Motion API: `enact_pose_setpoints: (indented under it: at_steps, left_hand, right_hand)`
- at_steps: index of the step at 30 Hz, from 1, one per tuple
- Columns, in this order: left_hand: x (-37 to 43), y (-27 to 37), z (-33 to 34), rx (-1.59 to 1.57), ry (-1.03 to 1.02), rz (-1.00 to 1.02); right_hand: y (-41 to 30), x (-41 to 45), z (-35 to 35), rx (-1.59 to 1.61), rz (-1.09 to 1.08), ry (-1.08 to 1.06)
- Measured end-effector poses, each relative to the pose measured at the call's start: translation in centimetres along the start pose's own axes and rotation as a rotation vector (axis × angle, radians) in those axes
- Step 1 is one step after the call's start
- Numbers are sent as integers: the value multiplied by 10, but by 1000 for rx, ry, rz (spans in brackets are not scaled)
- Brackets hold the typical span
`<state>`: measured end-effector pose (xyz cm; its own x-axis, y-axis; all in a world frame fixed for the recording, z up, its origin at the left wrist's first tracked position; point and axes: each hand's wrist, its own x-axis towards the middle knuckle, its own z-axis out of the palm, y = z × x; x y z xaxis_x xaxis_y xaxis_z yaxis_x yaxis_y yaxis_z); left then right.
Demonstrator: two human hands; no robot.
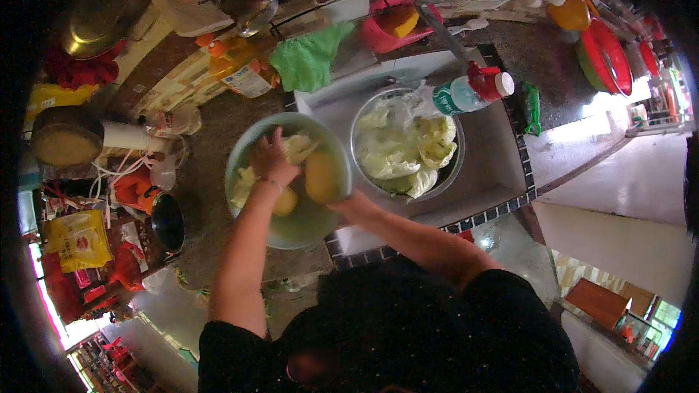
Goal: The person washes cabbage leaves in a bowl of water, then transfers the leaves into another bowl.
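Note:
A pale green basin (306, 237) holds cloudy water, two yellow, rounded vegetables (322, 176) that look like potatoes, and pieces of cabbage leaf (244, 188). My left hand (271, 161) is inside this basin with its fingers spread, beside a leaf piece; whether it grips anything is not clear. At the basin's right rim is my right hand (349, 206), its fingers partly hidden behind the rim. To the right, a metal bowl (460, 161) full of pale cabbage leaves (390, 164) sits in the sink (491, 174). Water runs over the leaves from a plastic bottle (458, 95) fixed at the tap.
Black tiles (524, 158) edge the sink. A green cloth (311, 57) and a pink basket (401, 27) are behind it. A green peeler (531, 109) lies right of the sink, with red basins (606, 57) farther off. Pans, bags and cables crowd the left side.

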<state>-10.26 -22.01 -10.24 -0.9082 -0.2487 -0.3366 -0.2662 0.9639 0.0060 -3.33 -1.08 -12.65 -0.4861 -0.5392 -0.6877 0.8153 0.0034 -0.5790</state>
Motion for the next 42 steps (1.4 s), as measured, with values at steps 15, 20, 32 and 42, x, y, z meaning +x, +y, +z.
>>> enact_pose_setpoints:
  at_steps: [15, 20, 32, 42]
  left_hand:
    - [18, 246, 99, -798, 486, 406]
    - [97, 238, 161, -564, 227, 69]
    - [35, 231, 144, -1248, -40, -180]
    - [42, 226, 203, -1661, 255, -51]
  right_hand:
    - [-56, 139, -283, -1345, -200, 642]
    - [-25, 164, -307, -1370, -264, 584]
    - [-65, 137, -331, -1157, -397, 536]
    - [-50, 111, -269, -746, -474, 164]
